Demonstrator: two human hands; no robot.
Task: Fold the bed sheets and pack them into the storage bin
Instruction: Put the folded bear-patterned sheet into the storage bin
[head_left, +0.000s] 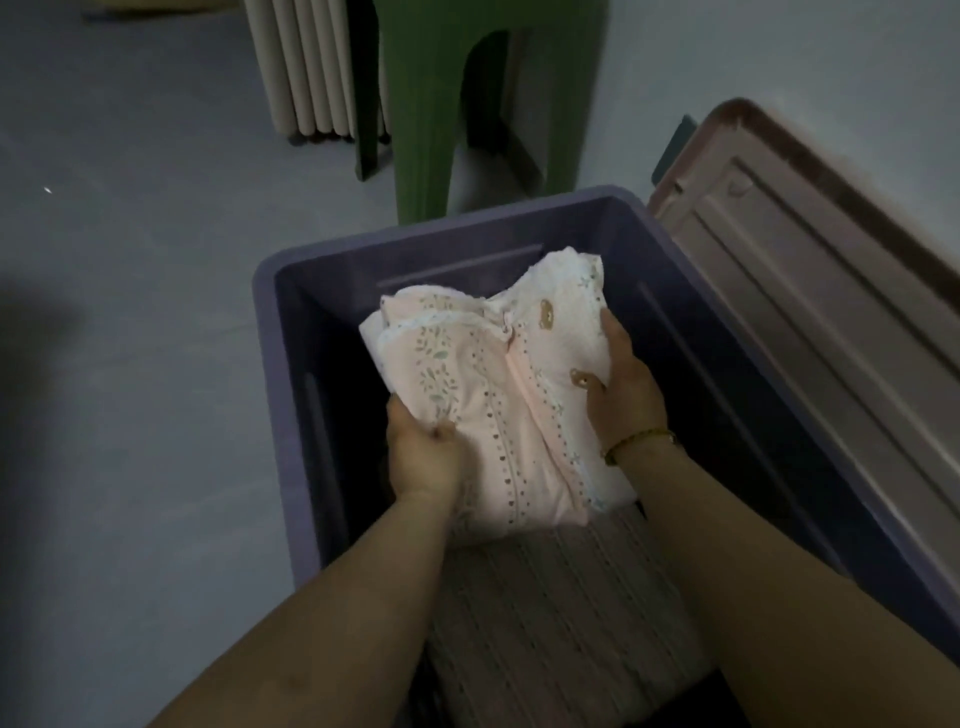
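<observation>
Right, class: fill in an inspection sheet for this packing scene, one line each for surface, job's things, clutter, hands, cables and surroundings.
Surface: grey floor; the bin stands on it.
Job's things: folded pink sheet held within the open bin, above a brown cloth lying inside; lid beside the bin, on the right.
Clutter: nothing seen.
Hands: left hand grips the sheet's near left edge; right hand grips its right side.
Cables: nothing seen.
Surroundings: green stool and radiator beyond the bin; dim light.
</observation>
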